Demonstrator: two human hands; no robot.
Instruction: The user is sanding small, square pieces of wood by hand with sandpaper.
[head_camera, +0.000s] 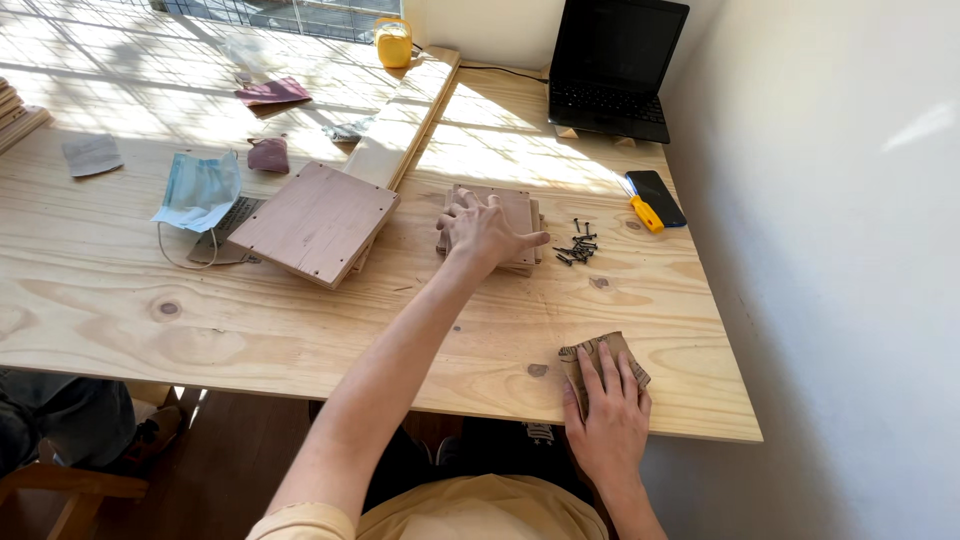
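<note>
Two hands are resting on the table (300, 330): the left hand (485, 232) is lying flat, fingers spread, on a stack of small boards (520, 215) at the far middle, just left of the screws (577, 246). The right hand (608, 415) is pressing sandpaper (590, 352) at the near right edge, fingers slightly apart. A wooden box (315, 222) is sitting left of the stack.

Two bare forearms, no watch, rings or gloves visible. Left hand (487, 232), right hand (605, 413): fingers bare, nails short. Pale yellow short-sleeved top, sleeve hem at left upper arm. Dark trousers below the top.
</note>
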